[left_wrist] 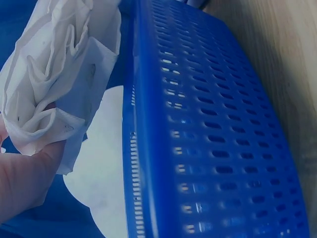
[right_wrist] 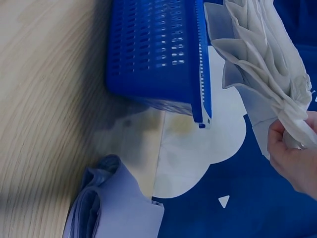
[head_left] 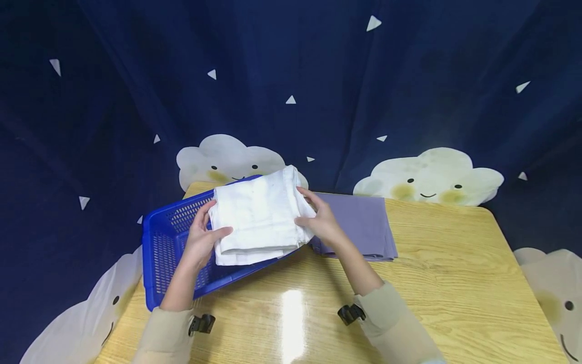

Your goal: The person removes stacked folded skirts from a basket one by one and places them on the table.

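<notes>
A folded white cloth (head_left: 256,212) is held up over the right part of a blue plastic basket (head_left: 152,268). My left hand (head_left: 201,241) grips its left edge, thumb on top. At the opposite edge, my right hand (head_left: 324,222) pinches the layers. In the left wrist view the cloth (left_wrist: 64,64) shows bunched folds above the left thumb, higher than the basket rim (left_wrist: 146,148). From the right wrist, several stacked layers of the cloth (right_wrist: 267,59) fan out from the fingers. A folded purple cloth (head_left: 359,222) lies on the table right of the basket.
The basket, with slotted walls, stands angled on the left of a light wooden table (head_left: 445,268). Behind the table hangs a dark blue curtain (head_left: 318,60) with clouds and white triangles. Each sleeve carries a small black wrist device (head_left: 351,314).
</notes>
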The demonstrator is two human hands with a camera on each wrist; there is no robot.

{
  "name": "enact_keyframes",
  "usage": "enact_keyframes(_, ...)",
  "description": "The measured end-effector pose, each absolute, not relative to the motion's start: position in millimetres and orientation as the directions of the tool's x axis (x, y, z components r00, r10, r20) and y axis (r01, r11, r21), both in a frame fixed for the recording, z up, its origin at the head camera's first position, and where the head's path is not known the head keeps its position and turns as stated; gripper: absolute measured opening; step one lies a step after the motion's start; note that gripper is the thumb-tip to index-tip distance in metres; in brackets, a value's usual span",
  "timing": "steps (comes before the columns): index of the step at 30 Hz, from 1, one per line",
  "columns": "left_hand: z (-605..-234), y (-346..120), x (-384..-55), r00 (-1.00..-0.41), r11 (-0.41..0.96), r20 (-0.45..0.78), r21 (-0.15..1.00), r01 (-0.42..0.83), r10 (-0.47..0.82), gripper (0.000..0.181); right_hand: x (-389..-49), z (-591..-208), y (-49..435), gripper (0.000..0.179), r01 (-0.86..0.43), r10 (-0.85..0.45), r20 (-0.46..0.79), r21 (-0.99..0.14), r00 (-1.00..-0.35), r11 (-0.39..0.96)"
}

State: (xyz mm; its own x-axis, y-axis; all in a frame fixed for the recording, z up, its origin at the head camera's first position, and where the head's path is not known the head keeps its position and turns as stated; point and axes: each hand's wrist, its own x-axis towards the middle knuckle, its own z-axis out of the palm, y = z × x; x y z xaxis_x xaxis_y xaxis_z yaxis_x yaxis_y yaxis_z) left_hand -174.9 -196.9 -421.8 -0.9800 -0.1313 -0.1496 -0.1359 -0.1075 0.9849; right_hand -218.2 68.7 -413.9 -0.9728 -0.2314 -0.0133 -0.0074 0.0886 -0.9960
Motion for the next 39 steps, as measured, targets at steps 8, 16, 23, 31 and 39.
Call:
enact_keyframes(8,-418,-186,-175,-0.986,-0.107,-0.144,0.985,-0.134,-0.087,0.083,-210,-413,82,0.076,0.002,-0.220,-0.004,-1.000,-0.976,0.009)
enact_keyframes(16,-421,-173,-176,-0.990,-0.088,-0.129,0.988,-0.124,-0.060,0.082,-201,-416,98,0.077,-0.015,-0.201,0.015,-1.000,-0.979,-0.003)
enact_keyframes(23,-423,-164,-176,-0.991,-0.088,-0.122,0.989,-0.117,-0.048,0.083,-192,-417,110,0.076,-0.021,-0.193,0.021,-1.000,-0.981,-0.003)
enact_keyframes(31,-425,-152,-175,-0.994,-0.097,-0.103,0.990,-0.101,-0.024,0.083,-185,-417,123,0.075,-0.032,-0.180,0.030,-0.999,-0.983,0.008)
enact_keyframes(39,-425,-141,-172,-0.993,-0.108,-0.116,0.987,-0.116,0.001,0.083,-177,-418,135,0.075,-0.021,-0.153,0.013,-0.999,-0.988,0.048)
